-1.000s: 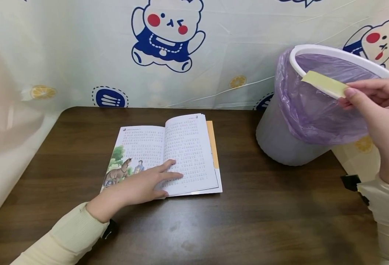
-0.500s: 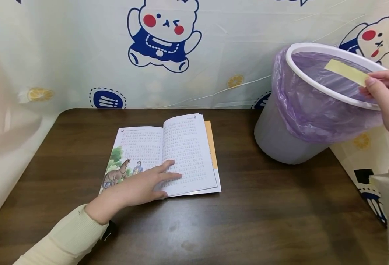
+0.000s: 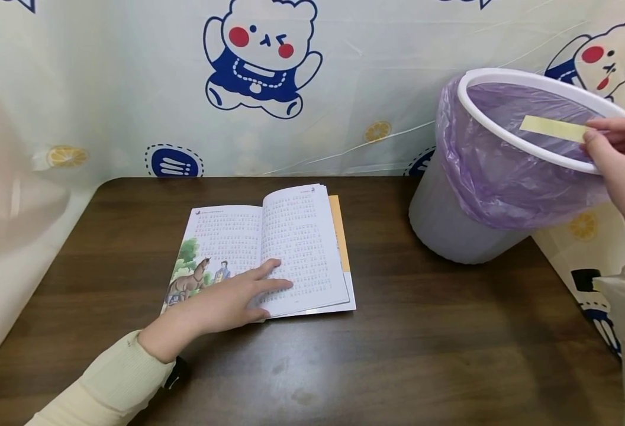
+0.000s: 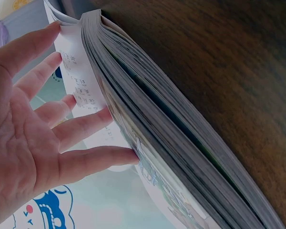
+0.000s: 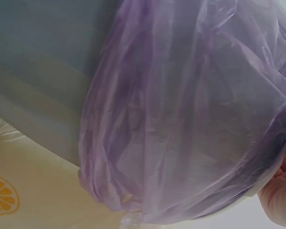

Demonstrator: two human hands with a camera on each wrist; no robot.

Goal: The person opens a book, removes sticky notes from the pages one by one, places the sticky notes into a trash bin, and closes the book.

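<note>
An open book (image 3: 296,236) lies on the table, its left page bearing a picture of a horse and a person. My left hand (image 3: 227,302) rests on it with fingers spread; in the left wrist view the fingertips (image 4: 126,155) touch the pages near the bottom edge. At the right, my right hand (image 3: 624,157) pinches one end of a yellow paper strip (image 3: 552,128) between thumb and fingers. The strip extends over the mouth of a trash can (image 3: 451,219) lined with a purple bag (image 3: 483,183). In the right wrist view the bag (image 5: 181,119) hides most of that hand (image 5: 281,195).
The trash can has a white rim (image 3: 515,142) and stands at the table's back right. A patterned curtain (image 3: 366,71) hangs behind the dark wooden table (image 3: 398,355), and another part of it falls along the left side.
My right hand has carried the yellow strip rightward from the can's near rim to over its opening, then slightly lower. The left hand stays on the book.
</note>
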